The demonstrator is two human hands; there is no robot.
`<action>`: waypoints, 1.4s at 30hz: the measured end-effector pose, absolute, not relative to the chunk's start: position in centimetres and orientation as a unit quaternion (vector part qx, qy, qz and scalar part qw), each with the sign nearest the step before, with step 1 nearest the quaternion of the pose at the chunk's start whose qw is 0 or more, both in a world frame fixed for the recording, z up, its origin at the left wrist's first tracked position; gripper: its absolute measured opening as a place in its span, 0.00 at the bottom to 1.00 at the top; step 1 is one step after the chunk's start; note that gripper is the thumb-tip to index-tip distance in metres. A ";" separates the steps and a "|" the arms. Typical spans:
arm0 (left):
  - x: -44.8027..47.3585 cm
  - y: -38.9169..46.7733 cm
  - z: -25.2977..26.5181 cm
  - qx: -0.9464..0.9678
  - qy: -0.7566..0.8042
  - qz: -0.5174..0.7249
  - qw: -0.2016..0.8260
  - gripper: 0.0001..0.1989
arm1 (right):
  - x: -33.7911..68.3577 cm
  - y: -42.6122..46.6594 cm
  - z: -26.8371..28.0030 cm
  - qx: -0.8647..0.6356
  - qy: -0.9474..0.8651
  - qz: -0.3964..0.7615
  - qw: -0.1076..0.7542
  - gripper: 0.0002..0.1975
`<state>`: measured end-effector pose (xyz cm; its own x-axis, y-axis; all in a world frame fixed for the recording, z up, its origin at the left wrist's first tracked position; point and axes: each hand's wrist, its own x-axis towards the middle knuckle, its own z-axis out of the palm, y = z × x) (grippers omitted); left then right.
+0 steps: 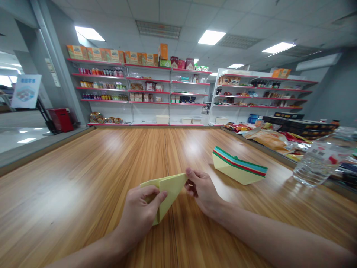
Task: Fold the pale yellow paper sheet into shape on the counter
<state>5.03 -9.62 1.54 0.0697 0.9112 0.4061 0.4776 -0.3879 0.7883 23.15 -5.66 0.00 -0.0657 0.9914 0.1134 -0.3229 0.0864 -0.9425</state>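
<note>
A folded piece of pale yellow paper [172, 190] is held between both hands, just above the wooden table. My left hand [142, 206] grips its left side, thumb pressed on the near face and the other fingers behind. At the paper's upper right corner, my right hand [202, 190] pinches the tip between thumb and forefinger, with the remaining fingers curled. Part of the paper behind my left hand is hidden. To the right of my right hand rests a folded paper boat [237, 167], pale yellow with green, blue, white and red stripes along its top edge.
The wooden table [83, 193] spreads under my hands. A clear plastic bottle [315, 163] stands at the right, near snack packets [267, 139] and black boxes [301, 124] beyond the table's edge. Stocked shelves [147, 91] line the back. A sign [26, 91] and red box [60, 119] stand left.
</note>
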 end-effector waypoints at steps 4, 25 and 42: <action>4.9 -9.7 2.1 0.668 0.499 0.474 0.281 0.16 | 23.4 -5.6 -0.1 -0.383 -0.518 0.521 0.560 0.20; 5.2 -9.5 2.9 0.593 0.537 0.482 0.356 0.21 | 22.9 -6.8 0.3 -0.372 -0.581 0.481 0.541 0.14; 4.9 -8.1 1.2 0.435 0.451 0.450 0.636 0.18 | 22.4 -7.4 -0.2 -0.360 -0.652 0.526 0.411 0.28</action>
<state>4.87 -8.08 1.19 0.1872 0.9653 -0.1822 -0.1809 0.2161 0.9595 22.39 -7.44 -0.16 -0.4028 0.9016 0.1577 0.0355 0.1876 -0.9816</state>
